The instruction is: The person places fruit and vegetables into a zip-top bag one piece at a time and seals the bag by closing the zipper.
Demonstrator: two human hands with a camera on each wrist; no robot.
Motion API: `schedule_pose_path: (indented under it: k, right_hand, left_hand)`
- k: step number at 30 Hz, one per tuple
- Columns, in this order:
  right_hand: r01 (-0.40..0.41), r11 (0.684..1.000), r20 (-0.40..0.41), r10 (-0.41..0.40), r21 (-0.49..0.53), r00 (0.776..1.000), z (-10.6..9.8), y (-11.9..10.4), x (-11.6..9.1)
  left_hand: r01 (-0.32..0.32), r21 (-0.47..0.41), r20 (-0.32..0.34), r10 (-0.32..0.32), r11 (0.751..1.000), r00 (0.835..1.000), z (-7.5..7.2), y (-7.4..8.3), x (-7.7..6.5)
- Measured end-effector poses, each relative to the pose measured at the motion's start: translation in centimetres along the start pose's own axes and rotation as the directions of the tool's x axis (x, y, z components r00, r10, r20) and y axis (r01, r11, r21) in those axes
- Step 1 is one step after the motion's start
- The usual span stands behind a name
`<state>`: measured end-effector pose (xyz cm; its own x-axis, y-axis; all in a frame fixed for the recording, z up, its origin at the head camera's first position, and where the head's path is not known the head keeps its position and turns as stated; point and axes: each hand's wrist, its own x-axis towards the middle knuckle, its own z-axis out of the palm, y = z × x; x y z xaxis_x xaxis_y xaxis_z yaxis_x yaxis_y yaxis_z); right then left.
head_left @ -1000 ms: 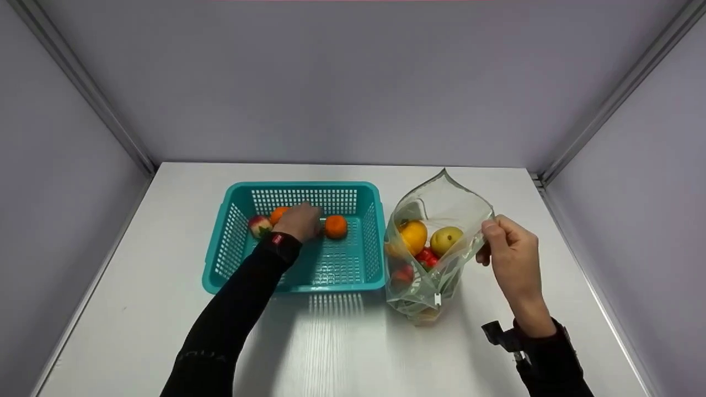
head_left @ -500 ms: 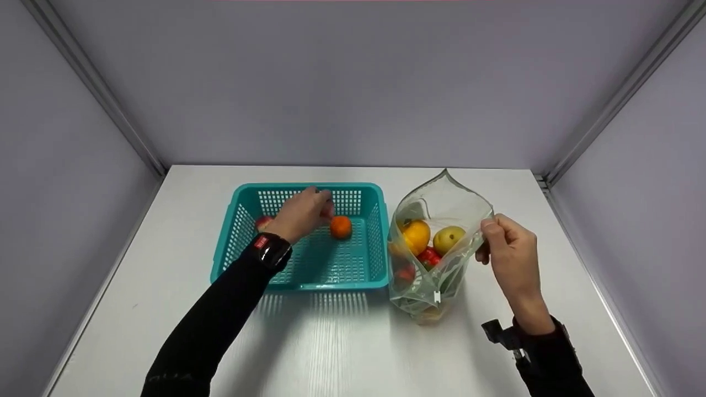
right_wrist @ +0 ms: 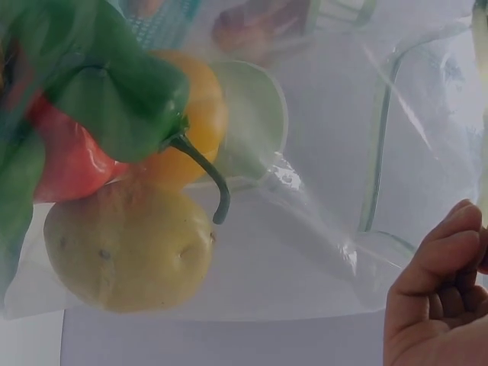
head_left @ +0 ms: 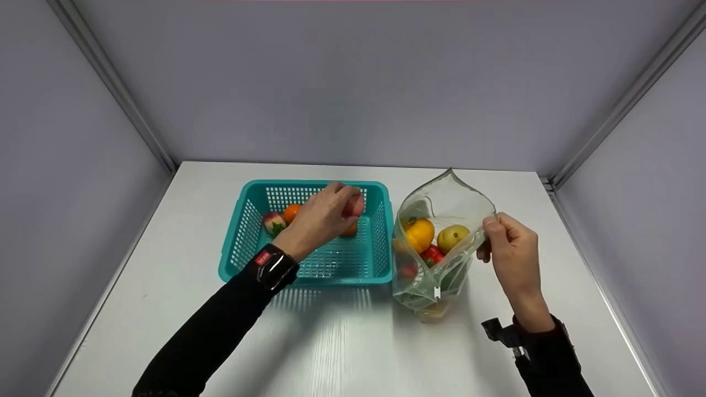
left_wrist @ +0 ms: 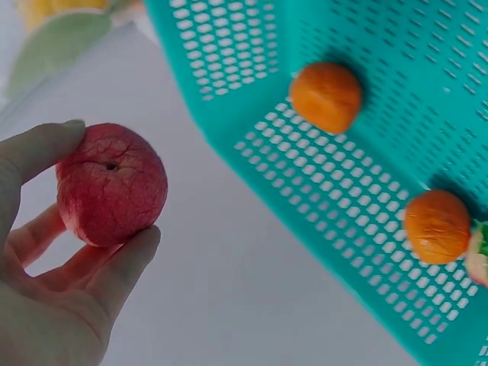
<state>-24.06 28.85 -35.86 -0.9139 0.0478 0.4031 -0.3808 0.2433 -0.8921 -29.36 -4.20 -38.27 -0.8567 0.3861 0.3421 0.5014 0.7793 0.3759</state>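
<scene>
In the head view, my left hand (head_left: 320,218) is over the right half of the teal plastic basket (head_left: 353,281). It grips a wrinkled red round fruit (left_wrist: 110,183) with a small dark pit, between thumb and fingertips. My right hand (head_left: 515,253) pinches the right edge of a clear plastic bag (head_left: 453,194), whose mouth gapes upward. Inside the bag lie an orange-yellow pepper (head_left: 419,234), a red pepper (head_left: 432,255), a green pepper (right_wrist: 126,107) with a curved stem and a potato-like yellow-green piece (right_wrist: 130,248).
Two oranges, a near one (left_wrist: 326,97) and another (left_wrist: 437,226), lie in the basket. Beside them sits a red-and-cream fruit with green leaves (head_left: 273,221). Basket and bag stand side by side on a white table (head_left: 331,353). Grey panels (head_left: 353,88) enclose the back and sides.
My left hand has risen from the basket's left part and moved right with the red fruit. An orange at the left is uncovered. My right hand keeps its grip on the bag.
</scene>
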Motion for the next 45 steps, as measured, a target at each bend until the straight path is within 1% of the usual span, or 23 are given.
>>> schedule_pose_path:
  k: [5, 9, 12, 14, 17, 22, 26, 29, 31, 33, 36, 38, 41, 45]
  right_hand:
    - [0.011, 1.0, -0.001, -0.011, 0.006, 1.0, 0.3, 0.2, 0.2]
    - [0.021, 1.0, 0.001, -0.021, -0.001, 1.0, 0.5, 0.3, 0.2]
    - [0.028, 1.0, 0.005, -0.028, -0.011, 1.0, 0.6, 0.3, 0.2]
    - [0.032, 0.999, 0.006, -0.032, -0.015, 0.999, 0.7, 0.4, 0.3]
    - [0.036, 0.999, 0.007, -0.036, -0.015, 0.999, 0.7, 0.3, 0.3]
    - [0.033, 0.999, 0.01, -0.033, -0.018, 0.999, 0.8, 0.2, 0.2]
    - [0.03, 0.999, 0.013, -0.029, -0.02, 0.999, 0.8, 0.1, 0.3]
    - [0.025, 1.0, 0.014, -0.025, -0.016, 1.0, 0.9, 0.0, 0.3]
    - [0.024, 1.0, 0.015, -0.024, -0.014, 1.0, 0.9, 0.0, 0.2]
    - [0.023, 1.0, 0.015, -0.023, -0.011, 1.0, 0.9, 0.0, 0.3]
    - [0.023, 1.0, 0.014, -0.023, -0.01, 1.0, 0.8, 0.1, 0.2]
    - [0.022, 1.0, 0.014, -0.022, -0.011, 1.0, 0.8, 0.1, 0.2]
    - [0.019, 1.0, 0.012, -0.019, -0.01, 1.0, 0.8, 0.1, 0.2]
    - [0.009, 1.0, 0.013, -0.009, -0.016, 1.0, 0.8, 0.1, 0.2]
  left_hand:
    - [-0.035, -0.023, -0.077, 0.033, 0.999, 0.996, -1.0, 1.7, 0.1]
    - [-0.072, -0.019, -0.173, 0.068, 0.997, 0.983, -1.5, 3.1, 0.2]
    - [-0.092, -0.019, -0.235, 0.085, 0.996, 0.968, -1.8, 4.2, 0.2]
    - [-0.108, -0.032, -0.264, 0.096, 0.994, 0.96, -1.9, 4.8, 0.3]
    - [-0.148, -0.052, -0.302, 0.126, 0.988, 0.945, -2.1, 5.7, 0.3]
    - [-0.228, -0.072, -0.367, 0.187, 0.971, 0.911, -2.0, 6.7, 0.5]
    - [-0.28, -0.07, -0.407, 0.229, 0.957, 0.884, -1.9, 7.5, 0.8]
    - [-0.306, -0.083, -0.419, 0.245, 0.948, 0.874, -1.8, 8.2, 1.0]
    - [-0.311, -0.111, -0.416, 0.239, 0.944, 0.877, -1.7, 8.7, 1.1]
    - [-0.309, -0.149, -0.406, 0.227, 0.939, 0.885, -1.6, 9.2, 1.1]
    - [-0.303, -0.199, -0.373, 0.214, 0.932, 0.903, -1.3, 9.9, 1.1]
    - [-0.299, -0.218, -0.344, 0.213, 0.929, 0.914, -1.1, 10.3, 1.1]
    - [-0.276, -0.218, -0.291, 0.208, 0.936, 0.934, -0.9, 10.9, 1.1]
    - [-0.232, -0.173, -0.213, 0.194, 0.957, 0.958, -0.6, 11.4, 1.3]
